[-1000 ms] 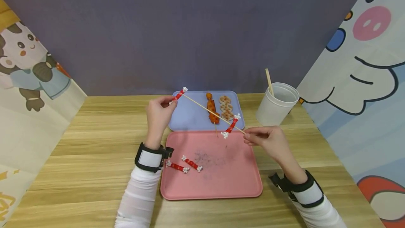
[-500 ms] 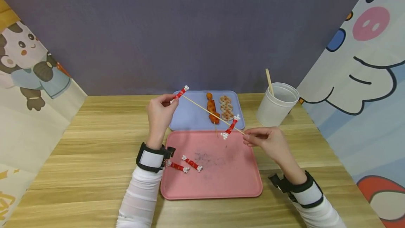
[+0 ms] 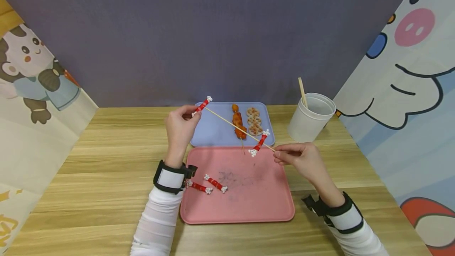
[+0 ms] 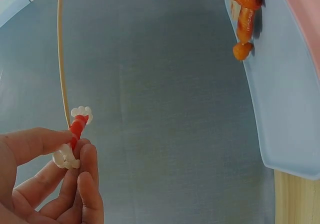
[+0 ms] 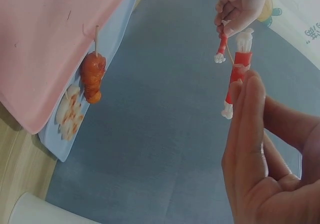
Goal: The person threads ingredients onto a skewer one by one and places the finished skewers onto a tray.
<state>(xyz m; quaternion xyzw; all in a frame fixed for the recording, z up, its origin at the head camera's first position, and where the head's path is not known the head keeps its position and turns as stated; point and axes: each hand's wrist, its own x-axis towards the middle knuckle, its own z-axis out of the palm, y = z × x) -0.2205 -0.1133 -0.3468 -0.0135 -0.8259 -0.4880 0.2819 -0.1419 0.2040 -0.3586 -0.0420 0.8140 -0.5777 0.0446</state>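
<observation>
My left hand (image 3: 180, 129) pinches a small red piece with white frilled ends (image 4: 77, 127) between thumb and fingers. At the other side my right hand (image 3: 301, 158) grips the near end of a thin wooden skewer (image 3: 227, 121) with its fingertips. A second red piece with white frilled ends (image 3: 260, 142) sits crosswise on the skewer, close to my right fingers. In the left wrist view the skewer's far end meets the side of the piece in my left hand. Two more such pieces (image 3: 215, 183) lie on the pink tray (image 3: 256, 208), at its left.
Behind the pink tray lies a light blue tray (image 3: 213, 131). It bears an orange-brown food skewer (image 3: 237, 119) and a skewer of round, lotus-like slices (image 3: 254, 121). A white tub (image 3: 307, 123) with wooden sticks (image 3: 302, 92) stands back right, before a dark wall.
Over the second my left hand with its red piece has shifted very slightly right. My right hand and the skewer are almost still.
</observation>
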